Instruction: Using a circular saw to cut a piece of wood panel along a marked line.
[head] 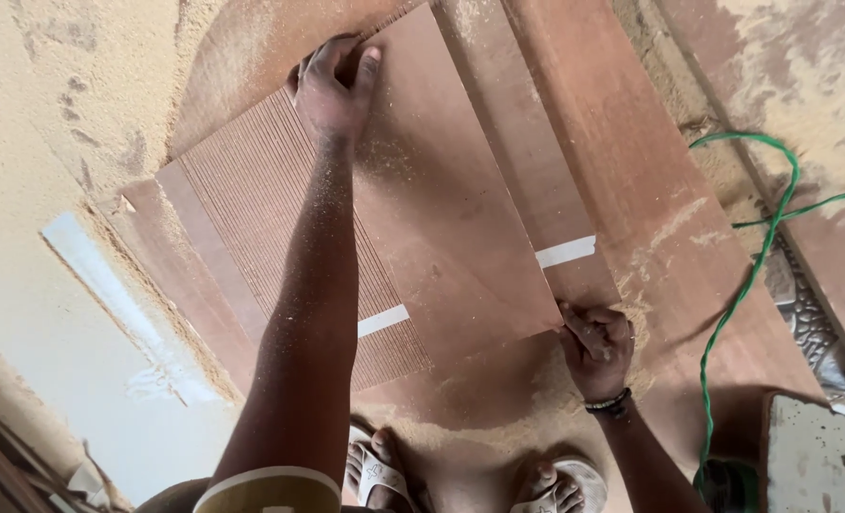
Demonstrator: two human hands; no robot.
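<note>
A reddish-brown plywood sheet (441, 199) lies on top of a grooved brown panel (251, 199) on the sawdust-covered ground. My left hand (335, 85) reaches far forward and grips the sheet's far corner, fingers over the edge. My right hand (595, 344) pinches the sheet's near right corner close to my body. Strips of white tape (566, 252) mark the boards beneath. My arm covers part of the grooved panel.
Larger brown boards (632, 171) lie under and right of the sheet. A green cord (755, 266) snakes along the right. A pale plank (109, 285) lies at left. My sandalled feet (460, 475) stand at the bottom edge, and a worn grey slab (817, 456) sits bottom right.
</note>
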